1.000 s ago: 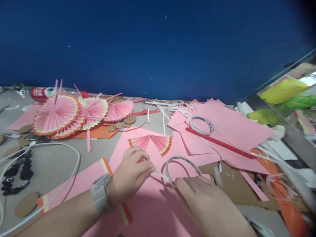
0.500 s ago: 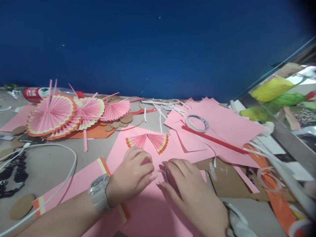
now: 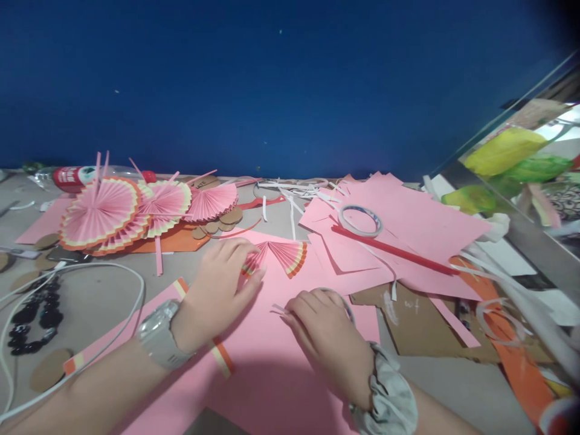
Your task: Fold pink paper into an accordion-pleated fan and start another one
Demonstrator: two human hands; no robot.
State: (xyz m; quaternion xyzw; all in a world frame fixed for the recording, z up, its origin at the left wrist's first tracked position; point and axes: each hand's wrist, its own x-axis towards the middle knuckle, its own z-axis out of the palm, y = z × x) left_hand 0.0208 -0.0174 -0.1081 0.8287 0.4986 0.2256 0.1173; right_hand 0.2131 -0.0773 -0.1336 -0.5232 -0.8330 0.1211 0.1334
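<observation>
A small folded pink paper fan (image 3: 290,257) with orange and yellow edging lies on a pink paper sheet (image 3: 272,344). My left hand (image 3: 222,284), a watch on its wrist, is at the fan's left half and covers part of it. Its thumb stands apart from the fingers. To the right, my right hand (image 3: 324,326) is closed around a roll of tape (image 3: 343,296), most of it hidden by the palm. A short tape end (image 3: 277,309) sticks out by the fingertips. Under my left forearm lies a pink strip with orange and yellow ends (image 3: 129,326).
Finished round pink fans (image 3: 102,211) pile up at the left, before a plastic bottle (image 3: 72,177). Another tape roll (image 3: 360,221) and a red stick (image 3: 394,251) rest on pink sheets at the right. A white cable (image 3: 142,290) loops around black beads (image 3: 36,320). Behind stands a blue wall (image 3: 272,90).
My hands have parted. The left moved up and left to the folded fan; the right stays low with the tape roll, its tape end now free of the left fingers.
</observation>
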